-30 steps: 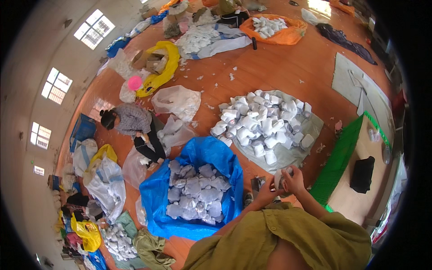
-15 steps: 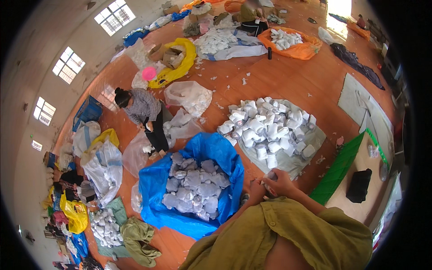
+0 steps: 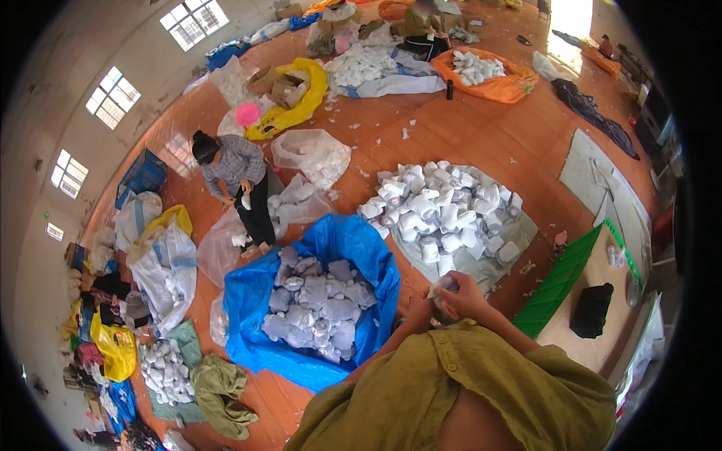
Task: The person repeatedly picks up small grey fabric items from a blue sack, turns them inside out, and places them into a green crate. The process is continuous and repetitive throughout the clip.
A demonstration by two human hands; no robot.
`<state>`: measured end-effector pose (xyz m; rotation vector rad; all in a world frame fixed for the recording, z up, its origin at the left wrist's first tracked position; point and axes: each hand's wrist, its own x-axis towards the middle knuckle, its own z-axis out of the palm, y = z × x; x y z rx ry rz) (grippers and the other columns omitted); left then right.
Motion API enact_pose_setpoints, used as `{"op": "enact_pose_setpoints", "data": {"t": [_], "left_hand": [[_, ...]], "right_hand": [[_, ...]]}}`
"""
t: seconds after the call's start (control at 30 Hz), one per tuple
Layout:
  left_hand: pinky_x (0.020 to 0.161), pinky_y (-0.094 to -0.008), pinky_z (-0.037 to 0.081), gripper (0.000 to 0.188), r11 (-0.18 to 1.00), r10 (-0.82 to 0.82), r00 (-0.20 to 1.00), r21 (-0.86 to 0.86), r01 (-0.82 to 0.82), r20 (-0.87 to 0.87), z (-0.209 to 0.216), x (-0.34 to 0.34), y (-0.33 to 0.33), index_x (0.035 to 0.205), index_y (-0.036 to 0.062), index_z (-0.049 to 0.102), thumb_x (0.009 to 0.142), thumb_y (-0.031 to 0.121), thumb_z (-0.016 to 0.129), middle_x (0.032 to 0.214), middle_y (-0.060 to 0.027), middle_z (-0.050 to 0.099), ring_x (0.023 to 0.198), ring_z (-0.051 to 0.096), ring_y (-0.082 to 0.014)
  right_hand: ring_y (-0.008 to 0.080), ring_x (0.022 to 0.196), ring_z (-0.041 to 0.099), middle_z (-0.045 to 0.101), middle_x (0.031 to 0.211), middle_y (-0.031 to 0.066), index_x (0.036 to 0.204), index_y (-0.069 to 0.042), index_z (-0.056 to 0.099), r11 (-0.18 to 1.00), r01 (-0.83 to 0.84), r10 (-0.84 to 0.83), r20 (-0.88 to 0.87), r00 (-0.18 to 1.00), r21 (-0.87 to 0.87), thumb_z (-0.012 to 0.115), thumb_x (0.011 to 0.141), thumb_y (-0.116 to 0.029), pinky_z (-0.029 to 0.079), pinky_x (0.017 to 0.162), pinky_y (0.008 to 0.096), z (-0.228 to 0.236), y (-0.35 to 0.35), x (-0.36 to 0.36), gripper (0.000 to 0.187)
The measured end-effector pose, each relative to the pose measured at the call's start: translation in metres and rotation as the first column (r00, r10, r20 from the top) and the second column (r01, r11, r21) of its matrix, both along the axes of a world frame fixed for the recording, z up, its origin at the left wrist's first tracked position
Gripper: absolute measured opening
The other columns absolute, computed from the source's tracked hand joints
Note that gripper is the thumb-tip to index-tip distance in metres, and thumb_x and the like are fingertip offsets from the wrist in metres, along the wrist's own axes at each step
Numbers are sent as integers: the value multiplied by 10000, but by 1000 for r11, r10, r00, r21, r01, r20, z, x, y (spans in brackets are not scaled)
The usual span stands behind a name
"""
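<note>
Close in front of my body, my right hand [image 3: 464, 298] is closed around a small grey-white bundle [image 3: 447, 284], mostly hidden by the fingers. My left hand [image 3: 418, 311] meets it from the left with its fingers bent in at the bundle's lower side; its fingertips are too small to make out. Just beyond my hands, a heap of white and grey rounded bundles [image 3: 453, 213] lies on a pale sheet [image 3: 524, 235]. To the left, an open blue tarp sack [image 3: 244, 312] holds many plush-looking grey pieces [image 3: 325, 304].
A seated person [image 3: 239, 180] works beyond the blue sack with a white piece in hand. At right stands a table [image 3: 571, 304] with a green edge [image 3: 560, 278] and a black bag [image 3: 594, 310]. White sacks [image 3: 162, 274] and an olive garment [image 3: 220, 391] lie left.
The view has shifted slightly, so the floor things sit a little further left. My hands stay together at the bundle, with more of it showing. The seated person's hands have moved.
</note>
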<state>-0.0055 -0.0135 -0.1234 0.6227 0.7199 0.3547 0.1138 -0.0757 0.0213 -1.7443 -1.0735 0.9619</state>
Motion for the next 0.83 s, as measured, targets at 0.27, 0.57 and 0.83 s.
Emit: {"op": "enact_pose_setpoints", "data": {"t": [0.27, 0.57, 0.83], "left_hand": [[710, -266, 466, 280, 854, 77, 991, 520, -9, -110, 18, 1, -4, 1106, 30, 539, 836, 102, 523, 1000, -97, 600, 841, 577, -168], [730, -269, 455, 213, 819, 54, 976, 568, 78, -212, 46, -2, 5, 990, 18, 594, 783, 62, 579, 931, -73, 609, 843, 559, -131], [722, -277, 478, 284, 886, 355, 884, 413, -213, -305, 56, 4, 0, 1048, 17, 602, 770, 69, 621, 964, -101, 628, 818, 575, -144]], "right_hand": [[195, 684, 616, 630, 758, 141, 906, 3, 592, 998, 47, -52, 123, 991, 43, 689, 738, -283, 477, 641, 318, -7, 0, -4, 346], [134, 632, 570, 615, 687, 94, 847, -1, 607, 1000, -3, 3, 37, 999, 4, 680, 761, -300, 467, 596, 305, -4, 1, 2, 320], [252, 691, 626, 655, 865, 110, 1125, -97, 507, 978, 120, -162, 260, 952, 172, 643, 801, -289, 486, 661, 305, -34, 5, -18, 401]]}}
